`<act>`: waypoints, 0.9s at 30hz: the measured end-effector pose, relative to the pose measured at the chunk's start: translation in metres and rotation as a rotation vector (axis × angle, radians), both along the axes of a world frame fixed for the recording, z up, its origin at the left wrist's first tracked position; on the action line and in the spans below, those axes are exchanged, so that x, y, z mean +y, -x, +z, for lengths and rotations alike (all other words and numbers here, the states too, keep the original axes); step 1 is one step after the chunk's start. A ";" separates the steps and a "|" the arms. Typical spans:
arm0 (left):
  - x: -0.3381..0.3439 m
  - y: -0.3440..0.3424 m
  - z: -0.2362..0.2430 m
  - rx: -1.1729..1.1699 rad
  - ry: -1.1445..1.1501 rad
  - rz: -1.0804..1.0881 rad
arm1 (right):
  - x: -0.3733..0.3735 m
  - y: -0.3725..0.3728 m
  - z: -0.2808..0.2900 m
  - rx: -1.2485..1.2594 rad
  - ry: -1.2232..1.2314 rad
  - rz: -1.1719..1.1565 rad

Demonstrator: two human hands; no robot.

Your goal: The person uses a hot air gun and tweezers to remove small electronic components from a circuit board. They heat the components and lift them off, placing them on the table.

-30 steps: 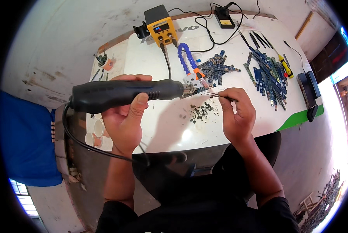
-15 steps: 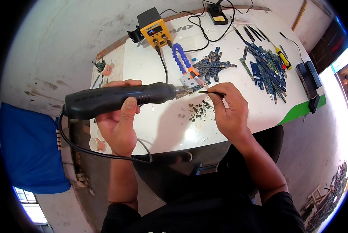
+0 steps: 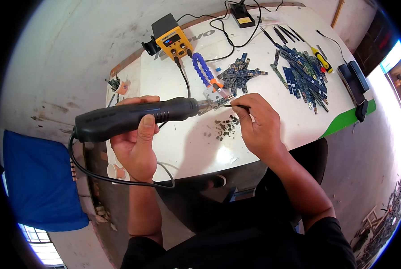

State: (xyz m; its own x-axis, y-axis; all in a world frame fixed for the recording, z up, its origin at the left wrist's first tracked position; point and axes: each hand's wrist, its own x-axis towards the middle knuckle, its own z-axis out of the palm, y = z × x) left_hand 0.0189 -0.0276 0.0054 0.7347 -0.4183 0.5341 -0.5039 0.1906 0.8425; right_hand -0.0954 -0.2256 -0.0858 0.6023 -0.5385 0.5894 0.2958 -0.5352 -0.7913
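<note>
My left hand (image 3: 140, 150) is wrapped round a thick black hot air gun (image 3: 133, 117), held level with its metal nozzle (image 3: 203, 106) pointing right. The nozzle end is close to a small circuit board strip (image 3: 228, 98) beside a metal plate. Between thumb and fingers, my right hand (image 3: 261, 127) pinches dark tweezers (image 3: 240, 106), whose tips reach left to the strip by the nozzle. Whether the tips grip a part is too small to tell. Loose dark chips (image 3: 227, 127) lie scattered on the white table just below. A blue jointed hose (image 3: 200, 69) with an orange end stands behind the strip.
A yellow and black soldering station (image 3: 172, 41) stands at the back. Circuit board strips are heaped in a middle pile (image 3: 240, 75) and a right pile (image 3: 301, 74). Beyond lie several tweezers (image 3: 284, 35) and a yellow screwdriver (image 3: 322, 61). Paper cups (image 3: 116, 171) stand at left; a cable loops below my left hand.
The view has shifted slightly, so the table and its things sit a little further left and up. Both hands keep their holds, with the nozzle and tweezers still at the strip.
</note>
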 end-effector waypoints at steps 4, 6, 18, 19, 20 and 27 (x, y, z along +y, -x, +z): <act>0.000 0.002 0.000 -0.025 -0.043 0.017 | 0.000 0.001 0.001 0.006 0.014 -0.002; -0.002 0.003 0.001 -0.033 -0.051 0.026 | 0.000 0.001 0.001 -0.001 0.019 -0.002; -0.005 0.004 0.002 -0.047 -0.048 0.012 | -0.002 0.002 0.000 -0.006 0.038 0.005; -0.005 0.004 0.002 -0.041 -0.032 0.014 | -0.002 0.002 0.000 -0.013 0.027 0.006; -0.005 0.003 0.002 -0.043 -0.032 0.012 | -0.002 0.002 -0.001 -0.010 0.030 0.005; -0.006 0.004 0.003 -0.044 -0.026 0.007 | -0.002 0.002 0.001 0.014 -0.002 0.006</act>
State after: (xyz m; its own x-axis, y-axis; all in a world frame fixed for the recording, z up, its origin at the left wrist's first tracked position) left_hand 0.0148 -0.0335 0.0085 0.7135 -0.4276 0.5550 -0.5420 0.1650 0.8240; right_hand -0.0974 -0.2275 -0.0847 0.6138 -0.5358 0.5798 0.2884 -0.5316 -0.7964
